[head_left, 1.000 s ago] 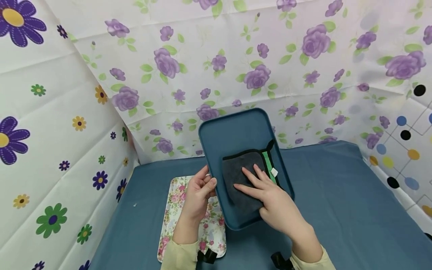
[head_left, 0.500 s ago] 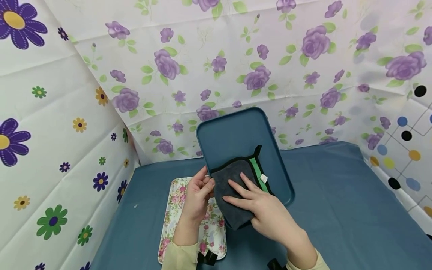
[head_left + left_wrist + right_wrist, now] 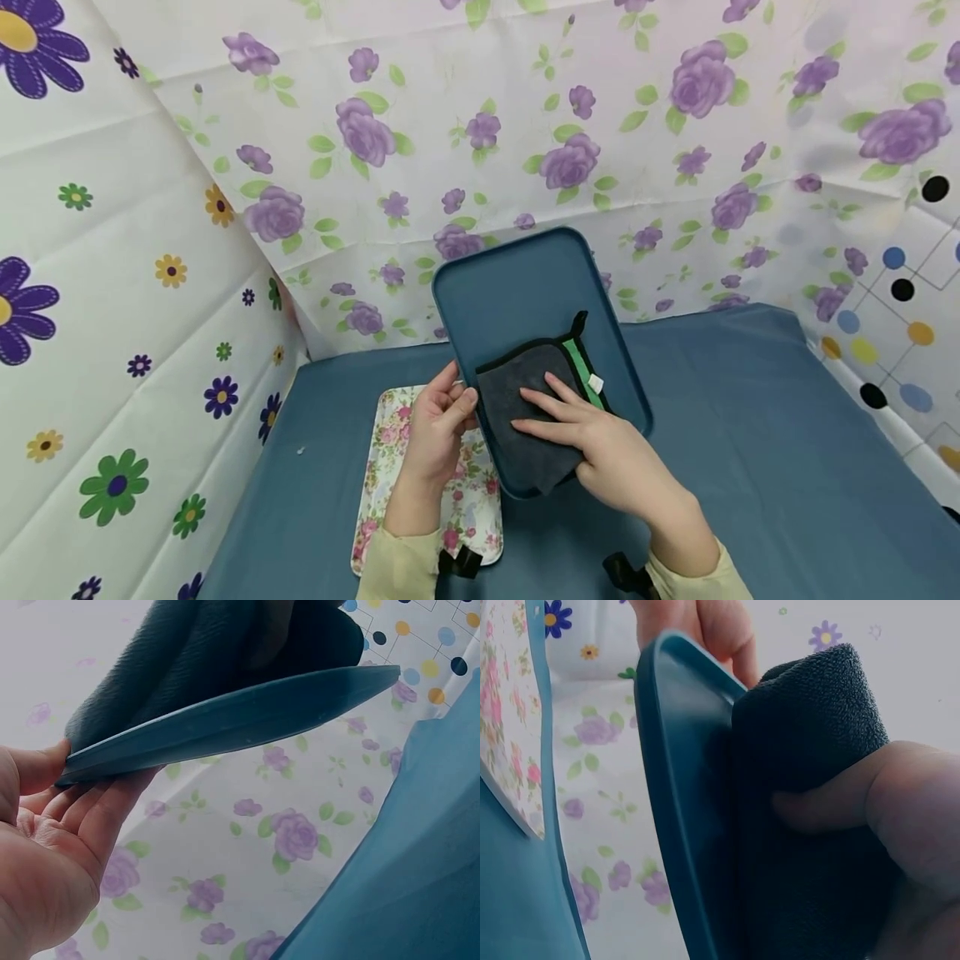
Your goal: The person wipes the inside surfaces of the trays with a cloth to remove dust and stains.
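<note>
My left hand (image 3: 438,433) pinches the left long rim of a blue rectangular tray (image 3: 517,292), thumb on top and fingers beneath, as the left wrist view shows. Tilted up, the tray is held above the table. A folded dark grey cloth (image 3: 517,392) with black edging, a green strip and a small white label lies against its inner face. Spread, fairly straight fingers of my right hand (image 3: 600,442) press on this cloth. The right wrist view shows the right thumb (image 3: 817,806) against the thick cloth fold (image 3: 810,712).
A white tray with a pink floral print (image 3: 375,492) lies on the blue-covered table (image 3: 750,467), partly beneath my left forearm. Patterned sheets, including a purple-rose one (image 3: 480,183), hang at the back and sides.
The cloth and my right hand slid down and left across the tray, then partway back up and right. The left hand keeps its hold on the rim.
</note>
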{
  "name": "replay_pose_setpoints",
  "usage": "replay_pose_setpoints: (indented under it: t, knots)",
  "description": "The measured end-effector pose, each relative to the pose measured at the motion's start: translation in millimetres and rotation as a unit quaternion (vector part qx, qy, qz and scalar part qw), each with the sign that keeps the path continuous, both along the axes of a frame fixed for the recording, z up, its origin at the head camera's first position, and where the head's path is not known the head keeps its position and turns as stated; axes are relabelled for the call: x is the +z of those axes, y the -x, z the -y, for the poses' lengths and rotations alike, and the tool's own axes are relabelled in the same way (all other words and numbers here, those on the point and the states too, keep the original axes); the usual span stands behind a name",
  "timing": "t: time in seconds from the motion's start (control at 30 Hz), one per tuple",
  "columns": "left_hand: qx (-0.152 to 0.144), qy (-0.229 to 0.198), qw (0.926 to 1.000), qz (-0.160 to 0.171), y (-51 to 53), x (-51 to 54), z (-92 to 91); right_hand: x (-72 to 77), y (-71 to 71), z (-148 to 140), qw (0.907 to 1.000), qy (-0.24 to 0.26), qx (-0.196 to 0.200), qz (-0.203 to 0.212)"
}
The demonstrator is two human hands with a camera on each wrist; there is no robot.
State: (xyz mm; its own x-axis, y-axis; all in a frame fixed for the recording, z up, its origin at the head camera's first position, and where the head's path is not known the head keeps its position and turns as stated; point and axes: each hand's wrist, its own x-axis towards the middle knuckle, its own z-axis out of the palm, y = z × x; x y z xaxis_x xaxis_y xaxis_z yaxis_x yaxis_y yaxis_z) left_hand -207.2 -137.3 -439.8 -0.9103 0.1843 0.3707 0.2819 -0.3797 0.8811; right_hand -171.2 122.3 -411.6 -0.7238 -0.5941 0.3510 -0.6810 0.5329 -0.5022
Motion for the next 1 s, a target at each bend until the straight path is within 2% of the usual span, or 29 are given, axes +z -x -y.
replay_pose_setpoints:
  t: [0.27, 0.47, 0.7, 1.0]
  knots:
    - [0.003, -0.008, 0.9999, -0.01, 0.9, -1.7, 2.1, 0.6, 6.1, -17.6, 0.9993, -0.002, -0.038, 0.008]
    - [0.0, -0.023, 0.9993, -0.029, 2.5, 0.8, 3.3, 1.3, 10.9, -26.8, 0.9976, -0.007, -0.069, -0.005]
    - [-0.001, -0.024, 0.9993, -0.029, 6.2, 4.9, 3.0, 1.9, 12.7, -27.4, 0.9976, -0.012, -0.067, -0.01]
    - [0.004, -0.036, 0.9992, -0.019, 3.0, 1.1, 4.2, 0.6, 9.0, -19.9, 0.9986, -0.023, -0.045, -0.011]
